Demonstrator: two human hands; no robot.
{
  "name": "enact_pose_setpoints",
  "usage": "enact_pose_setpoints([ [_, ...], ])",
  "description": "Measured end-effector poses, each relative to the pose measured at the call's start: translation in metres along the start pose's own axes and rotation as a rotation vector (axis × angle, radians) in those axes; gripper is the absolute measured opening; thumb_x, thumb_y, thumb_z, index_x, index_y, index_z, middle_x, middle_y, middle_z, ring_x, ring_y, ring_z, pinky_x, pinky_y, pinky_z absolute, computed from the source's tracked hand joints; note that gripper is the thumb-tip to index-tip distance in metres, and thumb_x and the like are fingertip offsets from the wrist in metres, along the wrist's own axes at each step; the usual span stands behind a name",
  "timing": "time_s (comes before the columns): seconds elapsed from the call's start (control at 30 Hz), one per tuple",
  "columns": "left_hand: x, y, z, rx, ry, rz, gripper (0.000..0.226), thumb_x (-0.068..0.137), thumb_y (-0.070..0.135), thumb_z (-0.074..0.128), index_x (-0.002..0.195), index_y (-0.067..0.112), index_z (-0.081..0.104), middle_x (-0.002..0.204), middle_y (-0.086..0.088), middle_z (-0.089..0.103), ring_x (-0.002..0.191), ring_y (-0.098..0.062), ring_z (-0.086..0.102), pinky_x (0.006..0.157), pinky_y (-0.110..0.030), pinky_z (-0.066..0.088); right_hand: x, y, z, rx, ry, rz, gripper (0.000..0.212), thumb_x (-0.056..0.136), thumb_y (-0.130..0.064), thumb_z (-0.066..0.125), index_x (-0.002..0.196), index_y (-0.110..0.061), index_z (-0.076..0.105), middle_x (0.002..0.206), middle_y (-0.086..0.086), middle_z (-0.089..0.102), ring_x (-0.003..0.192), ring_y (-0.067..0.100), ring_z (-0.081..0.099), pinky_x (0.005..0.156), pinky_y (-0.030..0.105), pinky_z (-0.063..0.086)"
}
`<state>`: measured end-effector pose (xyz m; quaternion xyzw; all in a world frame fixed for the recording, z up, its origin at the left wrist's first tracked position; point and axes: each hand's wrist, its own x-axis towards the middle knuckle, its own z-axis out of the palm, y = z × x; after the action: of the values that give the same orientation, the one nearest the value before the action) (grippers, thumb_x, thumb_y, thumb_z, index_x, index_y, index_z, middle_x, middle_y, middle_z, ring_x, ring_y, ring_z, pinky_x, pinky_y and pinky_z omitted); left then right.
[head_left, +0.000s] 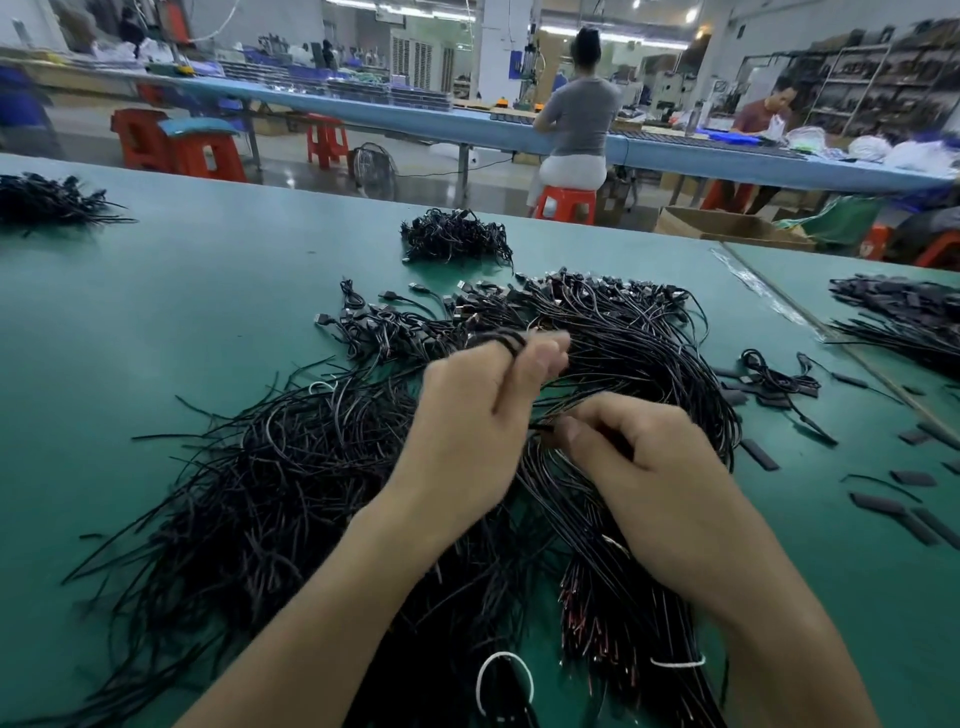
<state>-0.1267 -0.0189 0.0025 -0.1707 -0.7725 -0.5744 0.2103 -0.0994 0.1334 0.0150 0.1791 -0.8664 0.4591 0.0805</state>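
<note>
A big loose heap of thin black cables (291, 483) with USB plugs at their far ends covers the middle of the green table (182, 291). My left hand (467, 431) is raised over the heap and holds a small coil of black cable (501, 340) looped around its fingertips. My right hand (639, 467) sits just right of it, fingers curled, pinching a black cable end (543, 427) between thumb and forefinger. A bundle (634, 618) tied with a white band lies under my right forearm.
A small pile of coiled cables (454, 236) sits further back, another pile (47, 200) at the far left, and more cables (904, 322) at the right. Short black sleeve pieces (878, 504) are scattered on the right. A white tie loop (504, 686) lies near the front edge. People work at a bench behind.
</note>
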Motion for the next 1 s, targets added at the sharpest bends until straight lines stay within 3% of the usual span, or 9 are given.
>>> enact_pose_setpoints([
  [0.13,-0.004,0.009,0.001,-0.016,-0.36,-0.27,0.052,0.106,0.036,0.04,0.063,0.018,0.063,0.045,0.006,0.056,0.035,-0.006,0.049,0.039,-0.019,0.039,0.001,0.0,-0.007,0.145,0.169,-0.076,0.015,0.083,-0.032,0.075,0.073,-0.023,0.067,0.049,-0.016,0.052,0.045,0.001,0.041,0.045,0.011,0.033],
  [0.27,-0.004,0.018,-0.01,-0.495,-0.544,-0.435,0.062,0.104,0.052,0.035,0.058,0.019,0.058,0.036,0.009,0.037,0.028,-0.004,0.031,0.033,-0.013,0.026,0.002,-0.005,-0.008,0.365,0.238,-0.117,0.021,0.077,-0.039,0.074,0.078,-0.019,0.07,0.063,0.006,0.067,0.057,0.02,0.058,0.056,0.028,0.05],
  [0.37,-0.001,0.021,-0.019,-0.868,-0.726,-0.569,0.057,0.099,0.052,0.039,0.054,0.019,0.05,0.036,0.012,0.035,0.027,0.001,0.031,0.03,-0.011,0.023,0.002,-0.005,-0.005,0.406,0.225,-0.06,0.027,0.078,-0.051,0.072,0.076,-0.024,0.07,0.056,0.006,0.051,0.052,0.014,0.041,0.045,0.027,0.036],
  [0.43,0.002,0.021,-0.023,-1.188,-0.73,-0.579,0.051,0.1,0.041,0.041,0.056,0.016,0.051,0.038,0.01,0.043,0.029,0.001,0.042,0.03,-0.012,0.029,0.002,-0.006,-0.002,0.354,0.185,-0.014,0.029,0.084,-0.055,0.065,0.071,-0.029,0.069,0.054,0.006,0.047,0.049,0.013,0.037,0.043,0.029,0.03],
  [0.53,0.007,0.022,-0.023,-1.521,-0.445,-0.519,0.044,0.098,0.037,0.045,0.067,0.012,0.064,0.053,0.002,0.062,0.044,-0.006,0.061,0.041,-0.015,0.049,0.002,-0.006,0.006,0.143,0.064,0.008,0.03,0.094,-0.045,0.054,0.067,-0.039,0.066,0.051,-0.01,0.054,0.041,0.002,0.037,0.041,0.017,0.029],
  [0.63,0.009,0.018,-0.015,-1.294,-0.019,-0.352,0.043,0.095,0.038,0.047,0.084,0.008,0.076,0.082,-0.007,0.076,0.074,-0.015,0.075,0.06,-0.019,0.058,0.0,-0.009,0.012,0.035,-0.119,0.023,0.034,0.102,-0.028,0.052,0.069,-0.03,0.061,0.051,-0.013,0.054,0.038,0.003,0.038,0.041,0.014,0.029],
  [0.77,0.008,0.002,-0.009,-0.628,0.146,-0.076,0.04,0.095,0.038,0.043,0.11,0.01,0.067,0.103,-0.006,0.076,0.098,-0.019,0.073,0.081,-0.027,0.058,-0.003,-0.013,0.011,0.016,-0.227,0.033,0.032,0.102,-0.026,0.052,0.071,-0.027,0.059,0.053,-0.012,0.054,0.04,0.002,0.037,0.04,0.018,0.03],
  [0.9,0.001,-0.002,-0.006,0.055,-0.195,-0.157,0.035,0.103,0.033,0.048,0.08,0.02,0.07,0.069,0.01,0.071,0.062,-0.001,0.067,0.058,-0.012,0.05,-0.003,-0.008,0.002,-0.062,-0.131,-0.066,0.027,0.094,-0.026,0.064,0.067,-0.023,0.064,0.056,-0.013,0.055,0.047,0.003,0.044,0.047,0.016,0.034],
  [1.0,-0.001,0.002,-0.003,0.029,-0.398,-0.326,0.055,0.106,0.038,0.041,0.059,0.018,0.061,0.049,0.002,0.062,0.041,-0.01,0.055,0.046,-0.018,0.043,-0.002,-0.002,-0.009,-0.067,-0.021,-0.072,0.018,0.088,-0.029,0.071,0.07,-0.027,0.073,0.063,-0.018,0.067,0.057,0.001,0.059,0.055,0.013,0.042],
])
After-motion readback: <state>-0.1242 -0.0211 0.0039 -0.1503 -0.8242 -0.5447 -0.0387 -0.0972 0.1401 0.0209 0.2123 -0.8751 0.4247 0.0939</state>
